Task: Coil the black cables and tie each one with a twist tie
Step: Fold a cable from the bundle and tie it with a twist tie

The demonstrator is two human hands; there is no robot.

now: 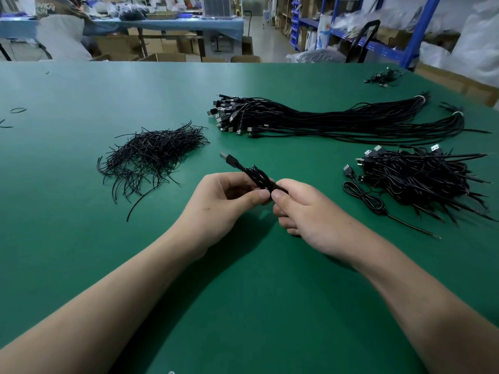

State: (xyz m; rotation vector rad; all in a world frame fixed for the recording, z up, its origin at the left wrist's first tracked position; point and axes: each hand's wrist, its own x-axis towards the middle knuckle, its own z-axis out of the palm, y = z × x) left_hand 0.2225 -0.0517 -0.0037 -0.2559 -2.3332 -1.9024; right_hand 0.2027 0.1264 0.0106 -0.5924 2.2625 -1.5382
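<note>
- Above a green table (81, 238), the left hand (224, 201) and right hand (305, 209) together pinched a small coiled black cable (256, 176), its USB plug (225, 155) pointing away.
- A loose heap of twist ties (154, 155) lay to the left.
- Long uncoiled cable bundles (337, 120) lay beyond.
- A pile of finished coils (415, 176) sat to the right.

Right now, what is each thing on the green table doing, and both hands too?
Coiled cable: folded into a small bundle, held in the air, plug pointing away.
Left hand: pinches that cable's middle.
Right hand: pinches its near end.
Twist ties: loose heap, lying untouched.
Long cables: stretched out, bunched, banded at the right end.
Right pile: heaped; looks coiled.
Single cable: lying beside that pile, loosely looped.
</note>
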